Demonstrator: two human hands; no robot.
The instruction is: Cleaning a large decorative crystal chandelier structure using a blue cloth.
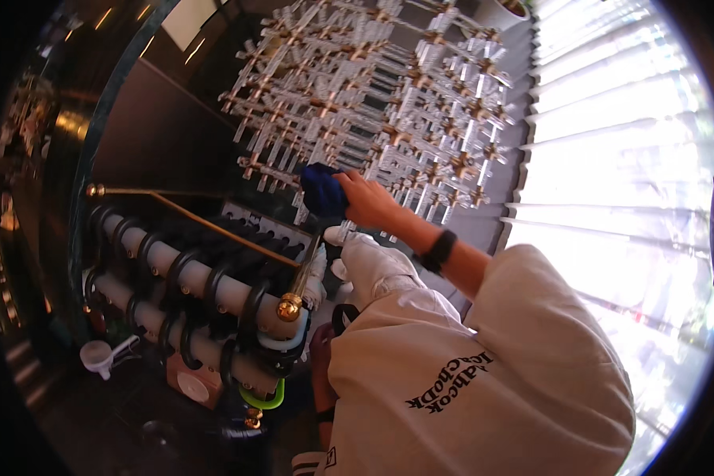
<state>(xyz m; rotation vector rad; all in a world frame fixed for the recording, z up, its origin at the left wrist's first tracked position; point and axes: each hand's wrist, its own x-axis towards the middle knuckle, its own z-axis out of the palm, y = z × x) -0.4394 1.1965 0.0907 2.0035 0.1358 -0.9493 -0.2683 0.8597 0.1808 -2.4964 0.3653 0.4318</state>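
My right hand, with a black band on its wrist, grips a bunched dark blue cloth. The cloth is at the lower edge of a large decorative structure of clear ribbed bars with brass-coloured joints; whether they touch cannot be told. My left hand is low beside my torso, partly hidden by my pale shirt. A black loop lies close to it, and whether the hand holds anything is unclear. Left of it stands a rack with pale tubes and several black hooked handles.
A brass-coloured rail with a ball end borders the rack. Light blue and green loops hang at its near end. A white scoop-like object is at lower left. Pale curtains line the right; a white plant pot stands beyond the structure.
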